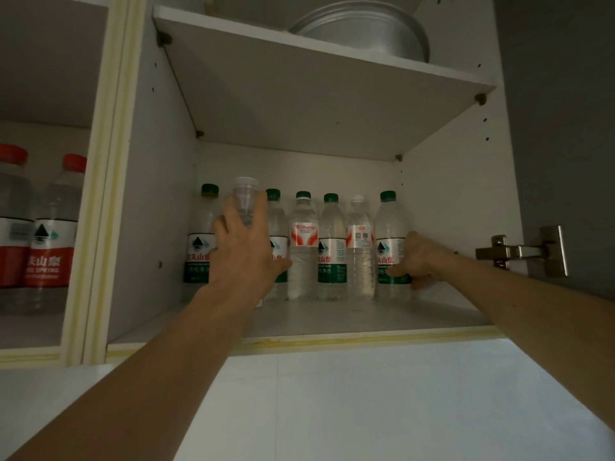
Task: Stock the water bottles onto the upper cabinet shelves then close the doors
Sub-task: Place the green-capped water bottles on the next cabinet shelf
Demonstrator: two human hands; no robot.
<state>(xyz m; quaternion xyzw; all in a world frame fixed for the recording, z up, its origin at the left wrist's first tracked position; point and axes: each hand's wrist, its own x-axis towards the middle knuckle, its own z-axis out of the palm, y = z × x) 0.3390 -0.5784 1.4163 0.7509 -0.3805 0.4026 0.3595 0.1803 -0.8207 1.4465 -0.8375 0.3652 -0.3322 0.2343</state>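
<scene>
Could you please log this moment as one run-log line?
left hand: grips clear-capped bottle | right hand: holds green-capped bottle | shelf: bottles in row | doors: open

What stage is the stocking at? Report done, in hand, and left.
Done: a row of bottles stands on the lower shelf. In hand: the left hand grips a clear-capped bottle, and the right hand holds the rightmost bottle. Left: the door is open.
</scene>
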